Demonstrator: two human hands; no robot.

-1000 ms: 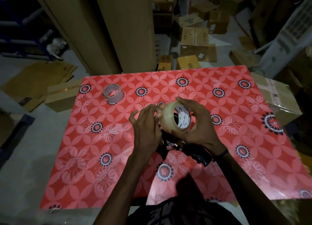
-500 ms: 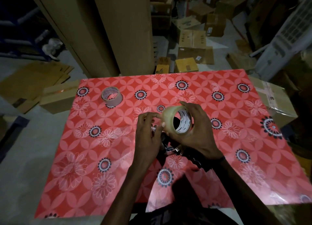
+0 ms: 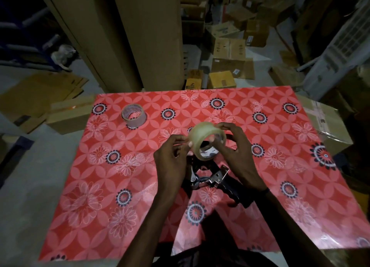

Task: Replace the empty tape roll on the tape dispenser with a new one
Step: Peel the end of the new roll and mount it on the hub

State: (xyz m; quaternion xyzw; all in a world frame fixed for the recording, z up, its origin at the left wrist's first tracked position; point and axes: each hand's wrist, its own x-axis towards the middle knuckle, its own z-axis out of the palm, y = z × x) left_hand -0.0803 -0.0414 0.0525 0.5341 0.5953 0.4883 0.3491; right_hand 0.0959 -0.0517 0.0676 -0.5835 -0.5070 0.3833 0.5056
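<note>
New tape roll (image 3: 202, 138) raised above the table (image 3: 280, 166), gripped at its far rim by the right hand (image 3: 234, 146) — left hand (image 3: 172, 156) pinching at its near edge. Tape dispenser (image 3: 218, 178) lying flat directly below, handle toward the viewer. Empty roll (image 3: 133, 115) standing well apart — far left.

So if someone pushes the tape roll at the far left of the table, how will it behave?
The tape roll rests flat on its end, so it would probably slide on the table cover, not roll. Its walls look thin, so it is likely light.
</note>
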